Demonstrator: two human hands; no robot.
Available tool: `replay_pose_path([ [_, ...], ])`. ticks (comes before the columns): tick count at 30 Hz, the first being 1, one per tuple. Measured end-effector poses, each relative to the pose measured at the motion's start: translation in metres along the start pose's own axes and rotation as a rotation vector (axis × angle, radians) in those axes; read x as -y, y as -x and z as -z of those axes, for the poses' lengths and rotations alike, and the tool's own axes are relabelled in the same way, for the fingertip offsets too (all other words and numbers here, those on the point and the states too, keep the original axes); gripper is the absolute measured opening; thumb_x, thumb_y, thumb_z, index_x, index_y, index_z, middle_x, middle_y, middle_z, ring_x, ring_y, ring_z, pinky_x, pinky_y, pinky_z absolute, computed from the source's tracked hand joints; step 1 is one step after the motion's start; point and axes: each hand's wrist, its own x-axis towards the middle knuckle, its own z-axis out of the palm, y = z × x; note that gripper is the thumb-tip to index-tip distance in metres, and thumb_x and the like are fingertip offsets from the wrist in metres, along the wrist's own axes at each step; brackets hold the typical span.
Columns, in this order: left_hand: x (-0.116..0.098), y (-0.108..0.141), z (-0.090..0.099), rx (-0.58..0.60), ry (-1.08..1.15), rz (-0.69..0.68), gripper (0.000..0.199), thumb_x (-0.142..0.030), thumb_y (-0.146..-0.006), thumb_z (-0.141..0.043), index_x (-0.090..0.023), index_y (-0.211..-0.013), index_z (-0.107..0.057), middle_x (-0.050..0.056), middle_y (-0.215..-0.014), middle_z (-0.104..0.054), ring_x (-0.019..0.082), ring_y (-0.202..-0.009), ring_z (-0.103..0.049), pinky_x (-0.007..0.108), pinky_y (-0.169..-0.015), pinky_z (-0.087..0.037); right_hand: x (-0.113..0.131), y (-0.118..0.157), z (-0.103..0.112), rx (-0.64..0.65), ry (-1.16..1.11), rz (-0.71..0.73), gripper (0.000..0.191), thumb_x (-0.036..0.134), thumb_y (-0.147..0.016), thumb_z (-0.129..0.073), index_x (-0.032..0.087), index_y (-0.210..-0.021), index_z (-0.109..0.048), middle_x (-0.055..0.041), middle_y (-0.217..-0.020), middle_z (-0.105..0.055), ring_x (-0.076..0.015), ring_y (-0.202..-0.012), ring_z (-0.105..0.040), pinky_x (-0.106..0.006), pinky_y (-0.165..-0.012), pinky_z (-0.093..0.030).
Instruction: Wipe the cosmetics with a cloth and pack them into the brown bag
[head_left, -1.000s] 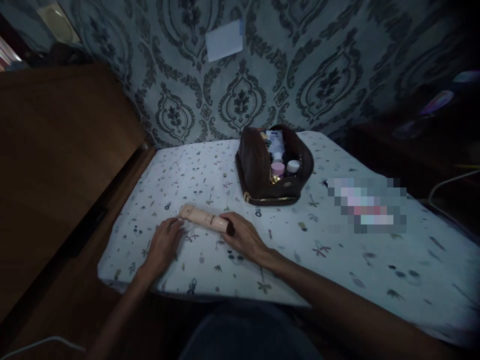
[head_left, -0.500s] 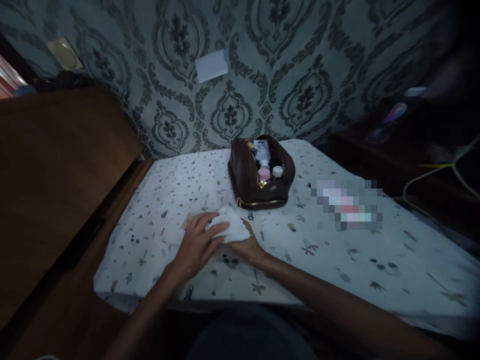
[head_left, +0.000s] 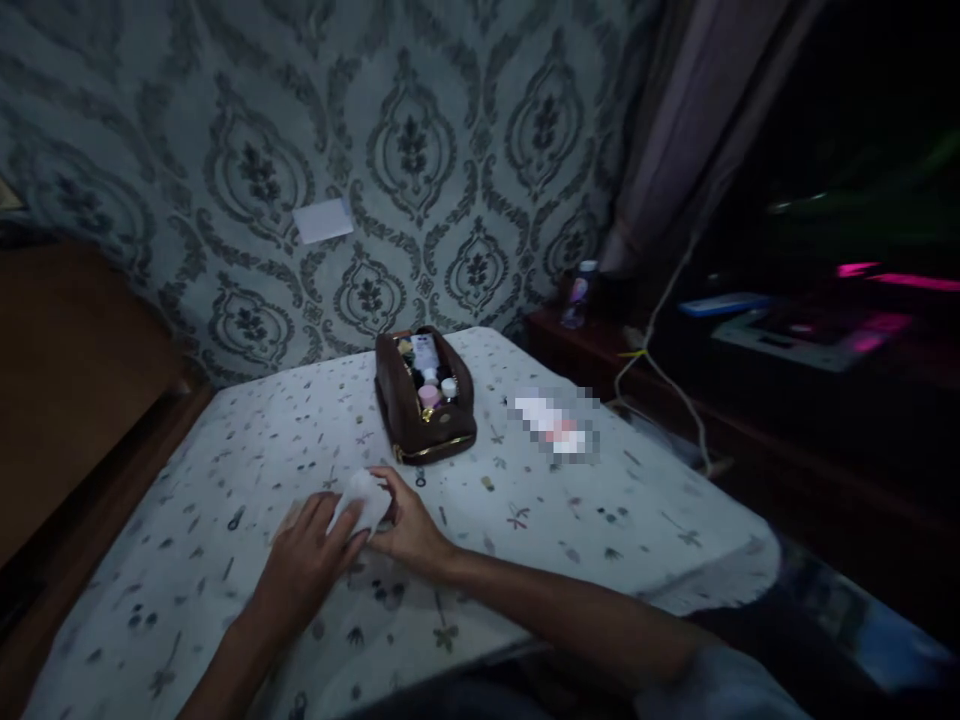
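Observation:
A crumpled white tissue or thin cloth (head_left: 363, 502) is bunched between my two hands, raised just above the patterned sheet. My left hand (head_left: 309, 545) presses on its near left side with the fingers bent. From the right, my right hand (head_left: 411, 525) curls round it, thumb and fingers gripping. Part of a flat beige piece (head_left: 283, 524) shows beside my left fingers; whether it is held or lies on the sheet I cannot tell. Beyond the hands stands an open brown toiletry bag (head_left: 431, 440), with a pink-lidded jar (head_left: 429, 396), a white-capped container (head_left: 448, 387) and a pale tube (head_left: 424, 352) inside.
The white printed sheet (head_left: 247, 580) covers the surface under my hands. Right of the bag lies a pixelated item (head_left: 555, 420). A bottle (head_left: 577, 297) stands on a dark ledge by the wall, near a hanging cord (head_left: 686, 397). A wooden panel (head_left: 75, 380) borders the left.
My view has turned right, so the bag and hands appear further left and lower. The white bundle looks more compact between my hands, and my right fingers now show around it.

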Motion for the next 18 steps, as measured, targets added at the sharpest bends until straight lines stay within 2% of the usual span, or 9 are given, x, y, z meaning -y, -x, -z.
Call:
replay_pose_path([
  [2, 0.004, -0.003, -0.003, -0.066, -0.038, -0.057, 0.022, -0.029, -0.098, -0.046, -0.016, -0.109, -0.059, 0.012, -0.094, -0.063, 0.027, -0.093, -0.062, 0.031, -0.066, -0.052, -0.003, -0.002, 0.001, 0.005, -0.053, -0.027, 0.077, 0.017, -0.057, -0.076, 0.021, -0.127, -0.046, -0.0008, -0.097, -0.064, -0.0144, -0.079, -0.062, -0.025, -0.071, -0.052],
  [4, 0.006, -0.006, -0.005, -0.108, -0.042, -0.087, 0.02, -0.028, -0.098, -0.048, -0.015, -0.108, -0.059, 0.012, -0.092, -0.063, 0.026, -0.091, -0.063, 0.031, -0.067, -0.053, -0.005, -0.004, 0.0, 0.073, -0.032, -0.047, 0.074, 0.023, -0.058, -0.079, 0.019, -0.125, -0.051, -0.0019, -0.098, -0.066, -0.0155, -0.081, -0.063, -0.026, -0.072, -0.053],
  [7, 0.005, -0.011, -0.009, -0.118, -0.037, -0.134, 0.021, -0.028, -0.099, -0.045, -0.015, -0.108, -0.058, 0.012, -0.093, -0.063, 0.025, -0.09, -0.063, 0.029, -0.064, -0.053, -0.008, -0.006, 0.0, 0.189, 0.13, -0.02, 0.047, 0.031, -0.061, -0.08, 0.016, -0.102, -0.065, -0.003, -0.094, -0.069, -0.0198, -0.087, -0.063, -0.03, -0.078, -0.053],
  [10, 0.0, -0.015, -0.01, -0.12, -0.01, -0.142, 0.023, -0.029, -0.1, -0.041, -0.016, -0.107, -0.058, 0.013, -0.094, -0.063, 0.026, -0.091, -0.064, 0.029, -0.061, -0.053, -0.011, -0.006, 0.001, 0.147, 0.241, 0.055, 0.025, 0.037, -0.068, -0.075, 0.016, -0.079, -0.067, -0.0024, -0.085, -0.068, -0.0213, -0.088, -0.062, -0.034, -0.088, -0.05],
  [12, -0.005, -0.019, -0.007, -0.132, 0.061, -0.088, 0.019, -0.027, -0.098, -0.044, -0.017, -0.107, -0.058, 0.011, -0.093, -0.062, 0.025, -0.088, -0.063, 0.031, -0.065, -0.054, -0.012, -0.005, 0.0, 0.108, 0.241, 0.067, 0.026, 0.041, -0.071, -0.072, 0.016, -0.071, -0.063, -0.0006, -0.077, -0.064, -0.0192, -0.08, -0.061, -0.033, -0.084, -0.051],
  [15, -0.011, -0.027, 0.001, -0.16, 0.2, 0.053, 0.016, -0.022, -0.097, -0.047, -0.02, -0.109, -0.057, 0.008, -0.091, -0.06, 0.022, -0.084, -0.062, 0.032, -0.073, -0.053, -0.007, -0.004, -0.001, 0.102, 0.213, 0.056, 0.035, 0.048, -0.07, -0.073, 0.017, -0.069, -0.058, 0.002, -0.069, -0.057, -0.0155, -0.069, -0.055, -0.028, -0.07, -0.051],
  [18, -0.017, -0.036, 0.009, -0.2, 0.25, 0.14, 0.021, -0.022, -0.097, -0.044, -0.025, -0.115, -0.055, 0.007, -0.094, -0.06, 0.022, -0.086, -0.061, 0.034, -0.078, -0.053, 0.0, -0.003, -0.001, 0.124, 0.198, 0.117, 0.035, 0.052, -0.072, -0.069, 0.018, -0.074, -0.06, 0.002, -0.074, -0.058, -0.016, -0.071, -0.055, -0.029, -0.071, -0.052],
])
